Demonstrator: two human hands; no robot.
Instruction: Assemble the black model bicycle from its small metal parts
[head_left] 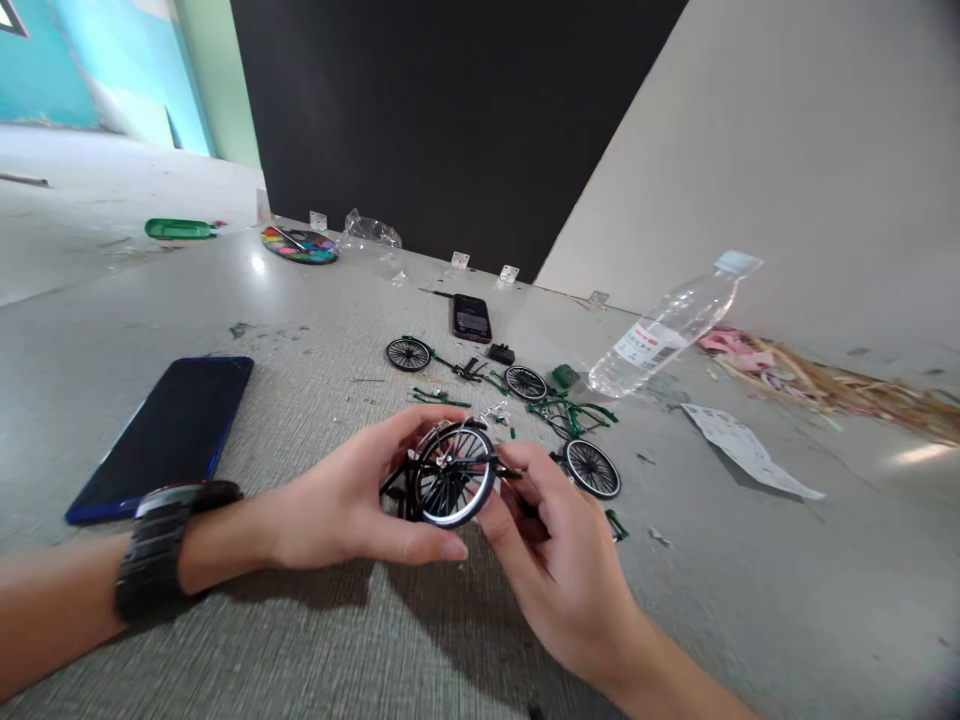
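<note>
Here's the left hand [341, 495], grip wrapped round a black model bicycle [442, 468] over the ribbed grey surface [315, 640]; the right hand [562, 550] pinches a slim dark part [510, 472] at its spoked wheel [454, 474]. That wheel looks fitted; beyond, glossy green frame pieces [577, 415] seemingly await joining.

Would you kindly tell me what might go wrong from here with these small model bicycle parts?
The thin-spoked black model wheel with a silver rim might bend if the left hand around it squeezes hard. The slender green bicycle frame, lying beyond the right hand, could get knocked.
</note>
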